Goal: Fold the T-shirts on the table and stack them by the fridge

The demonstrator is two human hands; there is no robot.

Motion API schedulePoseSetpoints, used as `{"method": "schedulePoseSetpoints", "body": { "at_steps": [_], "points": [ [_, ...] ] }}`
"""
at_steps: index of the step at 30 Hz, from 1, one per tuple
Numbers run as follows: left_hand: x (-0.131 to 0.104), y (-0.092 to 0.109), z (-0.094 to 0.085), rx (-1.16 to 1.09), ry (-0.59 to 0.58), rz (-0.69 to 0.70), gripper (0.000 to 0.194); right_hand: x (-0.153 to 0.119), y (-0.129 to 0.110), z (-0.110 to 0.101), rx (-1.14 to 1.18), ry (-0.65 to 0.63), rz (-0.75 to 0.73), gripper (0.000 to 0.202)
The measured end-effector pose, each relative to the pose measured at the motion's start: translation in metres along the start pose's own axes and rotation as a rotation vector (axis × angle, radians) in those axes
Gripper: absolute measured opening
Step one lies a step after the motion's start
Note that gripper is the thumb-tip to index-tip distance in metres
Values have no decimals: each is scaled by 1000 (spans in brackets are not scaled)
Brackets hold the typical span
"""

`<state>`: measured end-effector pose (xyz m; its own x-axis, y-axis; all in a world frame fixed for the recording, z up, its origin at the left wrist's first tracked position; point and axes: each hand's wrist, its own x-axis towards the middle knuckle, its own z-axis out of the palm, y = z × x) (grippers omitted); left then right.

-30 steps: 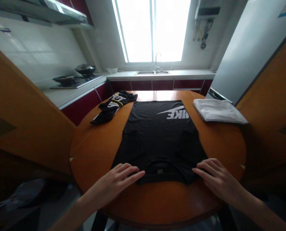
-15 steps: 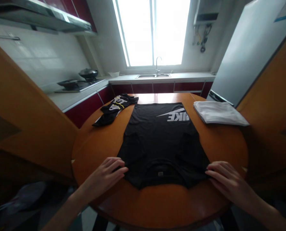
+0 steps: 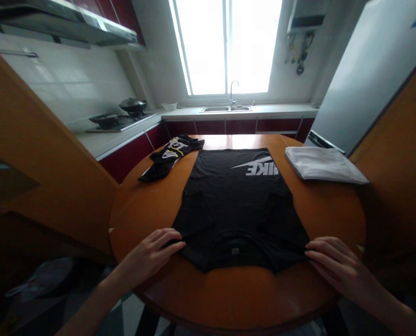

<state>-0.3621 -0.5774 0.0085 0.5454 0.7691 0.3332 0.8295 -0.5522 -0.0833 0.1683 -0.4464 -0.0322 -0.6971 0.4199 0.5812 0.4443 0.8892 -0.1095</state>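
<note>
A black T-shirt (image 3: 237, 200) with a white Nike print lies spread flat on the round wooden table (image 3: 236, 298). Its neckline, with a small label, faces me, and the print appears upside down near the far hem. My left hand (image 3: 155, 252) pinches the edge of the sleeve on the left. On the opposite side my right hand (image 3: 337, 261) has the other sleeve's edge between thumb and fingers. Both hands rest low, close to the tabletop.
At the table's back left lies a crumpled black garment (image 3: 172, 151) with white and yellow print. A folded white cloth (image 3: 323, 163) sits at the right. Beyond stand a counter with a sink (image 3: 225, 109), a stove (image 3: 123, 122) with pans, and a fridge (image 3: 365, 70).
The view has turned slightly left, so the table and shirt appear a little farther right. Both hands stay at the sleeve edges, and the shirt lies nearly the same.
</note>
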Motion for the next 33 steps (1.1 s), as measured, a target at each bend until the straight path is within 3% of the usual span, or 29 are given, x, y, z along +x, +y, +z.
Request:
{"method": "schedulePoseSetpoints", "body": {
  "at_steps": [9,16,22,28,33],
  "points": [
    [-5,-6,-2,-234,11,42,29,11,-7,-13,89,-36,-9,21],
    [-1,7,-43,-527,-189,-90,28,16,-14,-46,378,-248,221,13],
    [21,-16,-61,-683,-188,-194,24,56,10,-62,617,-394,389,26],
    [57,-67,-44,-704,-55,-527,35,127,75,-39,673,-287,550,46],
    [86,-104,3,-664,78,-664,46,168,122,15,640,-287,610,50]
  ]
}}
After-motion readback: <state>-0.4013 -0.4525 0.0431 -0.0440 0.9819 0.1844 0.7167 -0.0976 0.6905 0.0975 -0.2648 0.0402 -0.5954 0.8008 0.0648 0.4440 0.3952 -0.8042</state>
